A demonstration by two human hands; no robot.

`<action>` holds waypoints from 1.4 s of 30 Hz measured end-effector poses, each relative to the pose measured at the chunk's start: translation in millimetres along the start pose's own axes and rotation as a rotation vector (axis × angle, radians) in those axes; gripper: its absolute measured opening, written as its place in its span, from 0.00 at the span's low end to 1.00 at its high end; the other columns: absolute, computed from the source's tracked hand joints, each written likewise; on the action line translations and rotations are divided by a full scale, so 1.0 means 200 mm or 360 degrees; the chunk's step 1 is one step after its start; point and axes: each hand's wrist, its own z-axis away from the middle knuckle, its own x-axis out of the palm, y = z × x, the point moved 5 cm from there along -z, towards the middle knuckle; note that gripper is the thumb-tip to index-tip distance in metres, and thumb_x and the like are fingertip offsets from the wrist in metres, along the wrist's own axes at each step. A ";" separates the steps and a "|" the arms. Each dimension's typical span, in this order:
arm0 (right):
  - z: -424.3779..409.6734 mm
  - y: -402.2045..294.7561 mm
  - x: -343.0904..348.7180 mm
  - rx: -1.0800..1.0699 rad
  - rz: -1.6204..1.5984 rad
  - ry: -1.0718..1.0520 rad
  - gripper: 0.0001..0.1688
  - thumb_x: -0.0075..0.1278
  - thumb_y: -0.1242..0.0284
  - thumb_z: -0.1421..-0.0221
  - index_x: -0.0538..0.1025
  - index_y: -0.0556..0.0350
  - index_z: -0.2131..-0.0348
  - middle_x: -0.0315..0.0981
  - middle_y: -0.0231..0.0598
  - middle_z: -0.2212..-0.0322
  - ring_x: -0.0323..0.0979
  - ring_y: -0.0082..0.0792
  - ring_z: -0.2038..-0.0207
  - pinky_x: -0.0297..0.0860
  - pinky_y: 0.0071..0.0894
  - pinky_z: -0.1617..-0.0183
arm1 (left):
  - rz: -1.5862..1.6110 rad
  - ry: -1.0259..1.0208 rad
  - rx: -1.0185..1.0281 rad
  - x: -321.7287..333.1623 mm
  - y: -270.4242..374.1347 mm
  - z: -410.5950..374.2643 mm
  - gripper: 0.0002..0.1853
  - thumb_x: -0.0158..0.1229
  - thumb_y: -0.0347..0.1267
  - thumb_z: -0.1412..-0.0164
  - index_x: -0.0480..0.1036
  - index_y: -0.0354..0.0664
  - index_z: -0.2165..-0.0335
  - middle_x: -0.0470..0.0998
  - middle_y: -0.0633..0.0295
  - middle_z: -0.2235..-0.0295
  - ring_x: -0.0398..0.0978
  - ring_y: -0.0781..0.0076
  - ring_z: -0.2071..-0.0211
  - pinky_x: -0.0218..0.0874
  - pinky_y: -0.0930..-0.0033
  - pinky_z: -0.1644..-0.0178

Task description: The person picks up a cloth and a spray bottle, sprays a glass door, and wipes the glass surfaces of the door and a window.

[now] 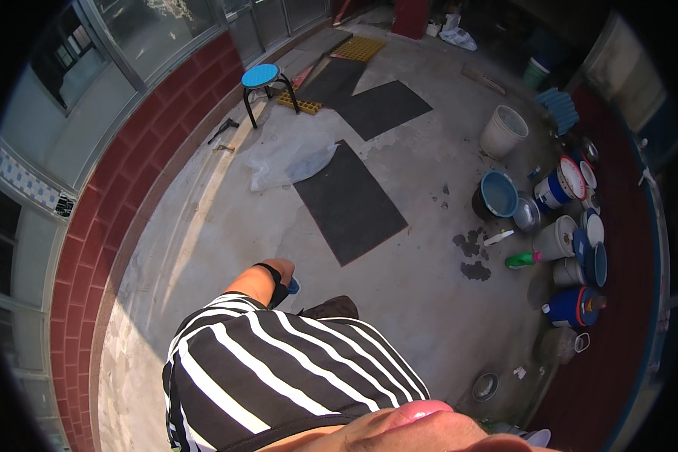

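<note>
Neither my left hand nor my right hand shows. One bent arm with a black band comes out of my striped shirt [271, 361] at the lower left; its hand is hidden. A small blue thing [294, 286], too covered to name, lies beside the arm. Ahead of me on the concrete floor is a dark rectangular mat [351, 206]. A clear plastic sheet [288, 164] overlaps its upper left corner. Farther off, another dark mat [387, 110] overlaps more dark matting [333, 85]. A stool with a blue round seat [260, 75] stands near the brick wall.
Yellow plastic grating [359, 48] lies at the back. A black tool [222, 130] is near the wall. On the right stand a white bucket [503, 133], a blue basin [499, 193] and several other pails. A green bottle [521, 260] lies in front of them, and a metal bowl [485, 386] sits lower right.
</note>
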 end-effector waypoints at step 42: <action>-2.98 -3.60 2.21 -0.0790 0.0893 0.0120 0.44 0.54 0.54 0.51 0.59 0.66 0.44 0.66 0.63 0.52 0.66 0.56 0.49 0.62 0.42 0.44 | 0.1176 -0.0324 -0.0766 -0.59 1.39 -1.06 0.14 0.64 0.31 0.57 0.75 0.30 0.72 0.75 0.56 0.78 0.75 0.68 0.74 0.67 0.66 0.68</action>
